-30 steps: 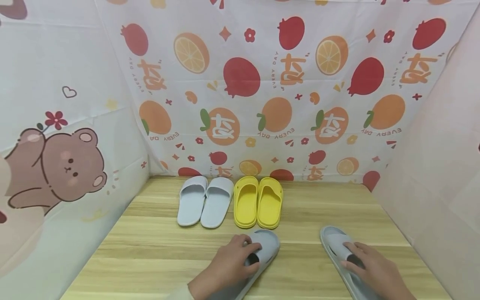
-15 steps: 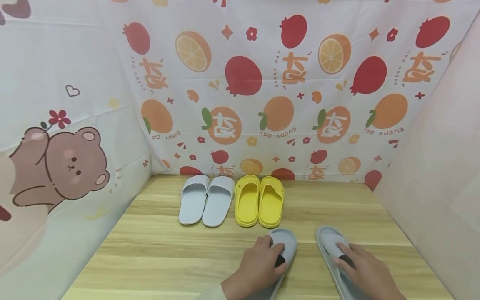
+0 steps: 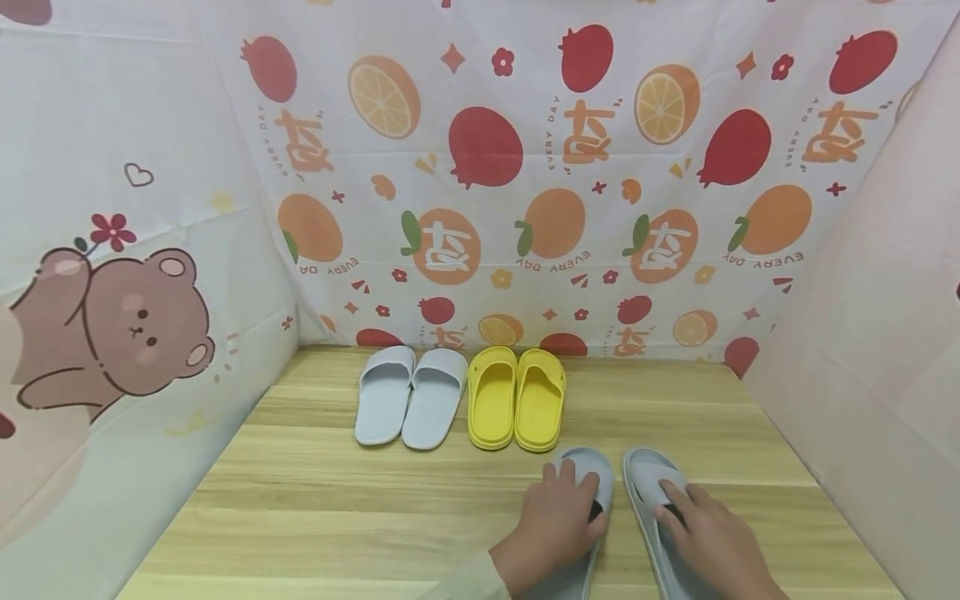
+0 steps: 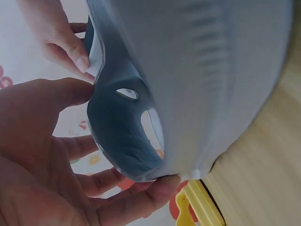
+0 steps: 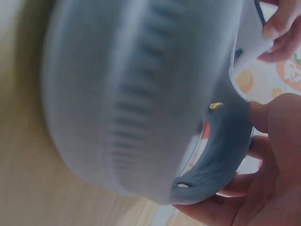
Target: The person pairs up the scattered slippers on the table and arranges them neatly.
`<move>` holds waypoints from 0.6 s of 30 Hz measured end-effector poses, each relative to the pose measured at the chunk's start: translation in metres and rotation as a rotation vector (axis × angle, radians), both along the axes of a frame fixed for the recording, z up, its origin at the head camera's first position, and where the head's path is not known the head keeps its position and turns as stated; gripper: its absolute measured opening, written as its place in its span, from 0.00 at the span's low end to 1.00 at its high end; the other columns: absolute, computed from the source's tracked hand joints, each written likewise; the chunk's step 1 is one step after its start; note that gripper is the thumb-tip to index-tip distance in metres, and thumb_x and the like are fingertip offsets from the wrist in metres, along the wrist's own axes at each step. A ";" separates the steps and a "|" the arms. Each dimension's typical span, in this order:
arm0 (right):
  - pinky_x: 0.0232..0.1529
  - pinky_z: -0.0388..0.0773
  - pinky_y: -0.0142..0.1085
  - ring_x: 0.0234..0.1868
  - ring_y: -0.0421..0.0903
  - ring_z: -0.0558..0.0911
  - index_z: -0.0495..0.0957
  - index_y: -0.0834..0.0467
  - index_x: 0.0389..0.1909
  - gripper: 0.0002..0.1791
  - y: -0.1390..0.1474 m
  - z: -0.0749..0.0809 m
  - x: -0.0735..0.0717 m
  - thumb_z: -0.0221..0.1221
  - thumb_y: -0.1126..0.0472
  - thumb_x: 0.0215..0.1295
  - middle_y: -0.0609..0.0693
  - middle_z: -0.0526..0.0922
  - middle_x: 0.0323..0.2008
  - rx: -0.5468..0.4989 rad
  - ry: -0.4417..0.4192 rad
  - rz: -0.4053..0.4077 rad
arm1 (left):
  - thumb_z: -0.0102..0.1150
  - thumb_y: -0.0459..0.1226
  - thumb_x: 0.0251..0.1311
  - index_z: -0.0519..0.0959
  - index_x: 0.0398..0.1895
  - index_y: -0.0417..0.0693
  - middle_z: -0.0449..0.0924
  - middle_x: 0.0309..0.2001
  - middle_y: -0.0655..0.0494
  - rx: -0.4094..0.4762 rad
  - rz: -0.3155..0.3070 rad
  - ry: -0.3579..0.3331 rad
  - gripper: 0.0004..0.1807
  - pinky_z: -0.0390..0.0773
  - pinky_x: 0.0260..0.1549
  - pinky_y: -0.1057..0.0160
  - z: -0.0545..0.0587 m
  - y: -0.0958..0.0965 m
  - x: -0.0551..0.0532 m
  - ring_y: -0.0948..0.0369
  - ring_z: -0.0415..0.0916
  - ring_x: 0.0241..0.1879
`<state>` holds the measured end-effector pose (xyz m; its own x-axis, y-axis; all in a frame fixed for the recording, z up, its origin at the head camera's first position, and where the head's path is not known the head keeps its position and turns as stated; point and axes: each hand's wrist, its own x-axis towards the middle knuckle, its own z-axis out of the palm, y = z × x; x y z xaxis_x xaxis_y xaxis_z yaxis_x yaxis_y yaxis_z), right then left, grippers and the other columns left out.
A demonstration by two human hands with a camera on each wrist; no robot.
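Two grey slippers lie with toes pointing away from me at the front right of the wooden surface. My left hand (image 3: 551, 521) grips the strap of the left grey slipper (image 3: 595, 463). In the left wrist view, thumb and fingers pinch the edges of its strap (image 4: 117, 127). My right hand (image 3: 716, 537) holds the right grey slipper (image 3: 651, 469) by its strap in the same way. The right wrist view shows fingers curled round that strap (image 5: 230, 136). A narrow gap separates the two toes. My hands hide much of both slippers.
Beyond my hands, a yellow pair of slippers (image 3: 492, 417) stands beside a pale grey-white pair (image 3: 382, 408), near the fruit-printed back cloth (image 3: 487, 242). A bear-printed cloth (image 3: 142, 333) bounds the wooden surface (image 3: 337, 517) on the left, a plain cloth (image 3: 862, 375) on the right.
My left hand has slid the left grey slipper rightward, and it now points straighter ahead. The right hand has brought its slipper slightly left. The gap between them has narrowed.
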<state>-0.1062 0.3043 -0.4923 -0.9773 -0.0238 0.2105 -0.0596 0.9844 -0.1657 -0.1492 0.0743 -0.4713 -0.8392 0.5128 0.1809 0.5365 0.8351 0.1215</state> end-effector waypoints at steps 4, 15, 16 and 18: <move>0.41 0.74 0.60 0.47 0.63 0.80 0.76 0.54 0.59 0.30 -0.005 -0.001 -0.001 0.50 0.37 0.67 0.66 0.77 0.51 -0.008 0.040 -0.022 | 0.52 0.58 0.59 0.75 0.47 0.59 0.72 0.42 0.53 0.008 0.025 0.033 0.19 0.66 0.16 0.61 -0.002 0.014 -0.005 0.55 0.69 0.37; 0.29 0.74 0.54 0.31 0.55 0.80 0.77 0.57 0.57 0.26 -0.026 0.002 -0.010 0.53 0.43 0.68 0.60 0.79 0.38 0.014 0.025 -0.078 | 0.50 0.61 0.60 0.74 0.47 0.58 0.73 0.41 0.52 -0.006 0.098 0.087 0.22 0.73 0.19 0.59 -0.012 0.038 -0.013 0.53 0.71 0.39; 0.28 0.74 0.53 0.30 0.55 0.80 0.77 0.57 0.57 0.26 -0.026 0.002 -0.010 0.54 0.44 0.67 0.60 0.79 0.36 0.020 0.035 -0.079 | 0.50 0.61 0.60 0.74 0.47 0.58 0.73 0.41 0.52 0.003 0.105 0.097 0.23 0.74 0.19 0.59 -0.013 0.040 -0.015 0.53 0.72 0.39; 0.27 0.74 0.53 0.29 0.54 0.80 0.77 0.57 0.56 0.25 -0.027 0.002 -0.013 0.54 0.45 0.67 0.60 0.78 0.35 0.031 0.054 -0.077 | 0.51 0.61 0.60 0.74 0.48 0.57 0.73 0.41 0.52 0.020 0.123 0.116 0.23 0.74 0.20 0.59 -0.013 0.045 -0.017 0.53 0.72 0.40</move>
